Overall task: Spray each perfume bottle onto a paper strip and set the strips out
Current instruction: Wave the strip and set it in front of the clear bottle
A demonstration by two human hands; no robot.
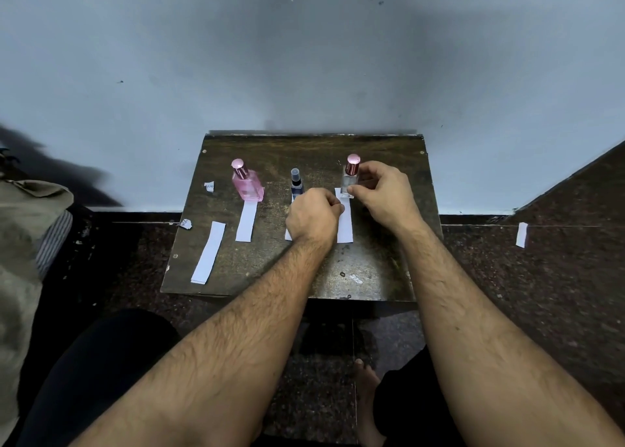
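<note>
Three perfume bottles stand in a row on a small dark table (257,270). At the left is a pink bottle (247,182), in the middle a small dark blue spray bottle (296,182), at the right a clear bottle (350,177) with a rose cap. My right hand (382,193) grips the clear bottle's side. My left hand (313,215) pinches the edge of a white paper strip (345,225) lying in front of that bottle. Another strip (247,221) lies before the pink bottle. A strip under my left hand is mostly hidden.
A small stack of spare strips (209,252) lies at the table's left edge. Torn paper scraps (209,186) (185,223) sit near the left side. One strip (522,234) lies on the floor to the right. A bag (30,230) stands at the left, a wall behind.
</note>
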